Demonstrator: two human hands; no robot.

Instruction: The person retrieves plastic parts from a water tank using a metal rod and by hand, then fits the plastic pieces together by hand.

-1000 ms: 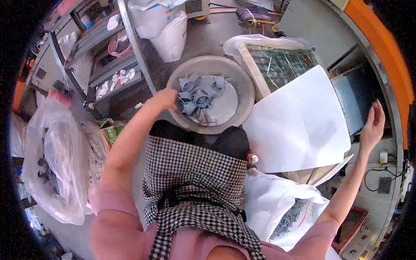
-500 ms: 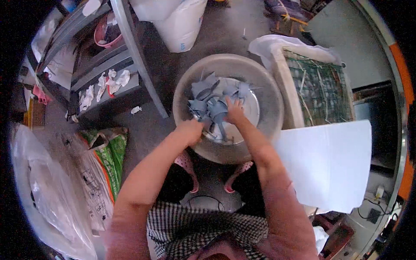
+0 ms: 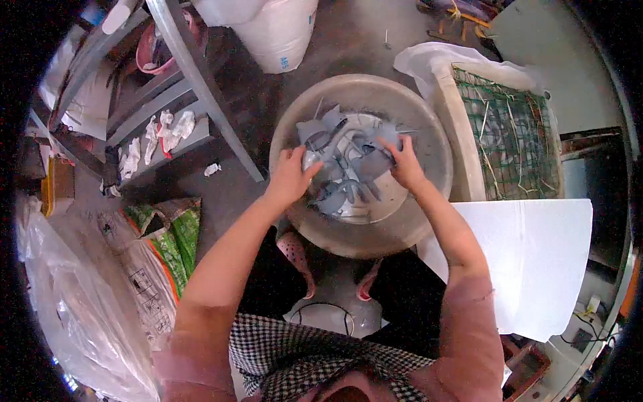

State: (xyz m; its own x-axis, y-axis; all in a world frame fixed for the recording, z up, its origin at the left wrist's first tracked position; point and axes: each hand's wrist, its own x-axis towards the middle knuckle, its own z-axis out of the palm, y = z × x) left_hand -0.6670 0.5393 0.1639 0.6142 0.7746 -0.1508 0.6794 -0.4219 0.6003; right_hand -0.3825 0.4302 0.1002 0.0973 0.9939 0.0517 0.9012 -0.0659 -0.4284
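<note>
A large round tub [image 3: 362,248] stands on the floor in front of me, holding several loose grey plastic parts [image 3: 372,165]. The parts are curved and irregular, lying in a heap. At the tub's left side, my left hand [image 3: 290,177] has its thumb and fingers around a shiny grey part [image 3: 311,159]. My right hand [image 3: 407,167] is over the right side of the heap, thumb and fingers apart, its fingertips touching the edge of a broad grey part. Nothing is plainly gripped in it. The undersides of both hands are hidden.
A netted, pale-rimmed container [image 3: 445,127] stands right of the tub, with a white board [image 3: 536,261] in front of it. To the left are a metal frame [image 3: 214,100], a green and white sack [image 3: 177,241] and clear plastic sheeting [image 3: 80,295]. A white sack [image 3: 274,40] stands behind.
My hands have moved apart, the left one up and slightly left, the right one to the right. The grey parts between them have shifted and spread. The view has moved slightly.
</note>
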